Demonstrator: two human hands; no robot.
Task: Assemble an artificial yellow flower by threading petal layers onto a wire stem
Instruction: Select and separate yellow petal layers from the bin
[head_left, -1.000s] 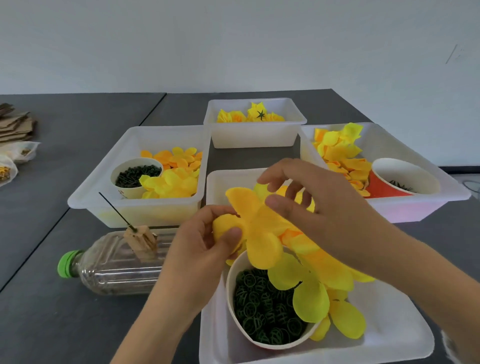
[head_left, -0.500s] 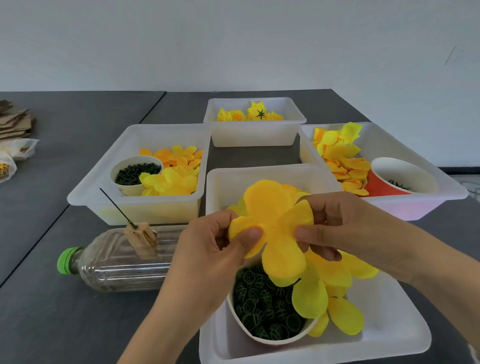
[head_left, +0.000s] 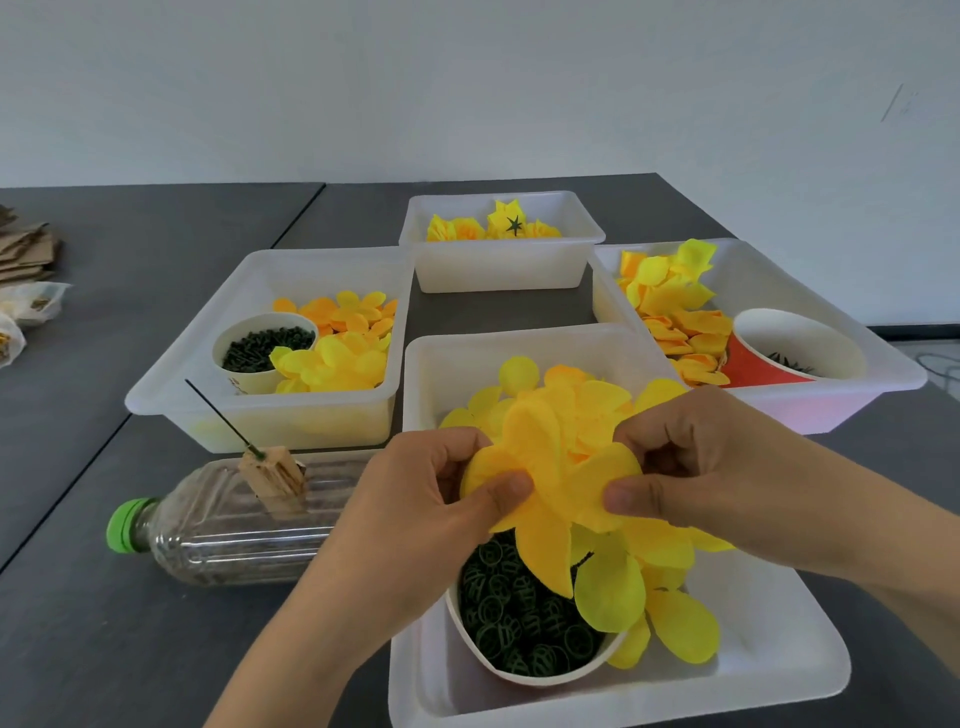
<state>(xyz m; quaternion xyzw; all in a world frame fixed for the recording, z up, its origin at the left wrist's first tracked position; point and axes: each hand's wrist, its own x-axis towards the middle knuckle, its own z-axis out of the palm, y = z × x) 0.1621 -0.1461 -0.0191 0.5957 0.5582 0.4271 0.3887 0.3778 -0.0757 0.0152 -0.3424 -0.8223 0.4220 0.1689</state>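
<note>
Directly below the hands stands a paper cup filled with small dark green rings, inside the nearest white tray; loose yellow petals lie just to the right of the cup. Above it, both hands hold one yellow petal layer between them. The left hand pinches its left edge with thumb and curled fingers, and the right hand pinches its right edge in the same way — the two thumbs are close together on the front of the layer.

To the left of the left hand a clear plastic bottle with a green cap lies on its side on the dark table. A small wooden block sits on it, and a thin wire stem stands tilted out of the block — well apart from the petal layer.

Beyond the hands are three more white trays: one on the left with petals and a cup of dark pieces, one on the right with petals and a red cup, and a far one with finished yellow flowers.
</note>
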